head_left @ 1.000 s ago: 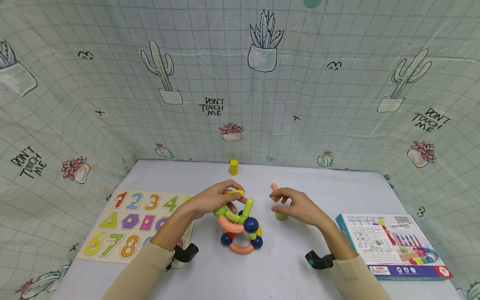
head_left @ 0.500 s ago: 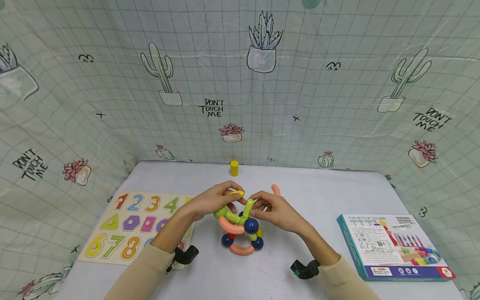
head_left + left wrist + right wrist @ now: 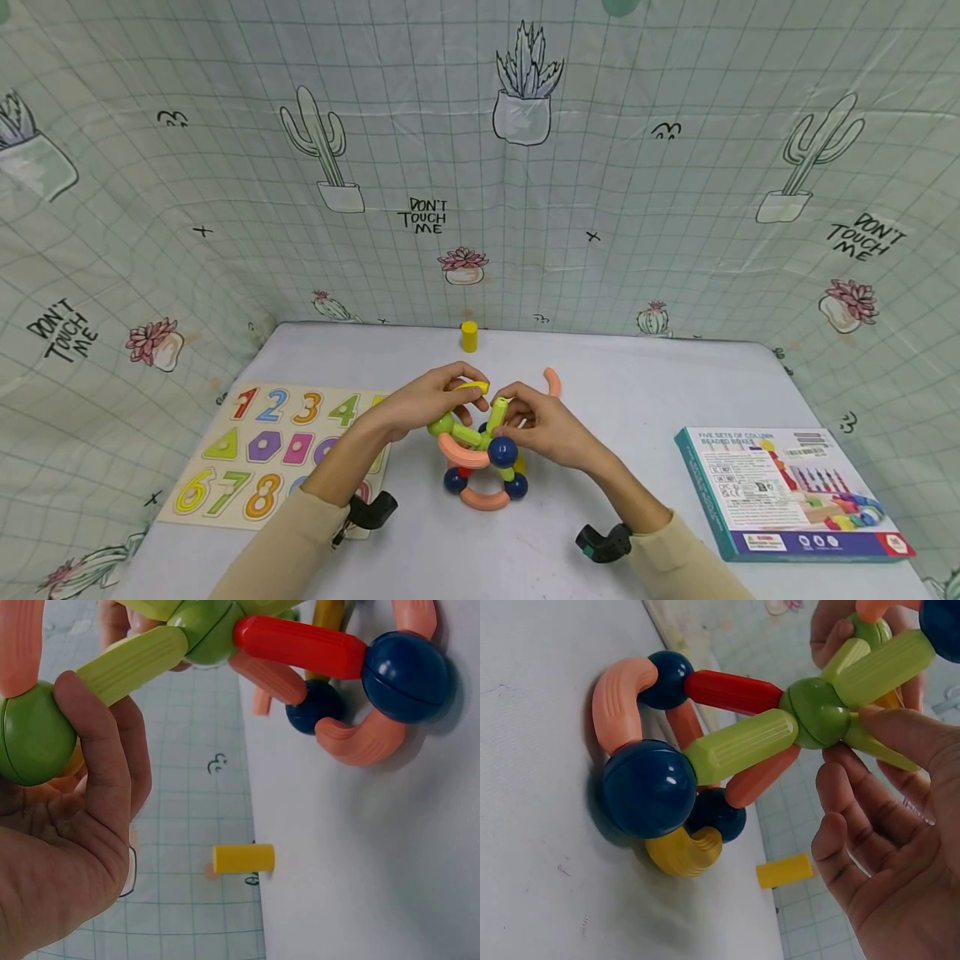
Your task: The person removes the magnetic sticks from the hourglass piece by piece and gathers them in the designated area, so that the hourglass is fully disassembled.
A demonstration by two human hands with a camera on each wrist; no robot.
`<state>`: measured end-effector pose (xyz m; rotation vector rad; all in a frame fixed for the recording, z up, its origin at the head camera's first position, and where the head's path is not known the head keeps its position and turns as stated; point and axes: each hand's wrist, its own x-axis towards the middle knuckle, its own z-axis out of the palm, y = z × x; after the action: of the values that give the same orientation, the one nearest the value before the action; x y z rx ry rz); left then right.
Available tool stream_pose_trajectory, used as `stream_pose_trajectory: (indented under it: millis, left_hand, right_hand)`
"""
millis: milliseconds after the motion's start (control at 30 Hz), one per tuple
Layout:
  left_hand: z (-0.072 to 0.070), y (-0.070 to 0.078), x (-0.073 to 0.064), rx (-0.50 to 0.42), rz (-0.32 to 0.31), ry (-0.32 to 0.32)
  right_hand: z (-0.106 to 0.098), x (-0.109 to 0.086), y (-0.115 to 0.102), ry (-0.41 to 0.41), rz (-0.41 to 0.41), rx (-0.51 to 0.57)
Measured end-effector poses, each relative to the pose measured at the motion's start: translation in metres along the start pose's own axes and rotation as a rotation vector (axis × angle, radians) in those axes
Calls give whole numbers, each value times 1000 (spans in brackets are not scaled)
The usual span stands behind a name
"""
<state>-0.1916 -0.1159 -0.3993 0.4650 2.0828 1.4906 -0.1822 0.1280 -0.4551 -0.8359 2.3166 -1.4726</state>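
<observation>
A model of building sticks and balls (image 3: 465,458) stands on the white table, its blue balls (image 3: 649,787) at the base and a green ball (image 3: 817,712) at the top joint. My left hand (image 3: 431,400) holds its outer green ball (image 3: 34,735), fingers curled round it; a yellow stick (image 3: 474,387) shows by those fingers. With thumb and fingers, my right hand (image 3: 551,425) pinches a light green stick (image 3: 877,746) that joins the top green ball. A second light green stick (image 3: 497,414) points upward beside that hand. The palm of the left hand is partly hidden.
A loose peach curved stick (image 3: 552,382) lies behind the right hand. Farther back stands a yellow cylinder (image 3: 469,337). At left is a wooden number-and-shape board (image 3: 217,467), partly under the left forearm; a boxed toy set (image 3: 787,492) lies at right.
My right hand has moved left from near a green piece and the peach stick to the model, and now pinches a light green stick there. The left hand has stayed in place.
</observation>
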Motion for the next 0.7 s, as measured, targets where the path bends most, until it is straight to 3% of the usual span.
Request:
stream_pose_trajectory:
  millis: [700]
  left_hand:
    - [1, -1, 0, -8, -8, 14]
  right_hand:
    - [5, -1, -1, 28, -38, -57]
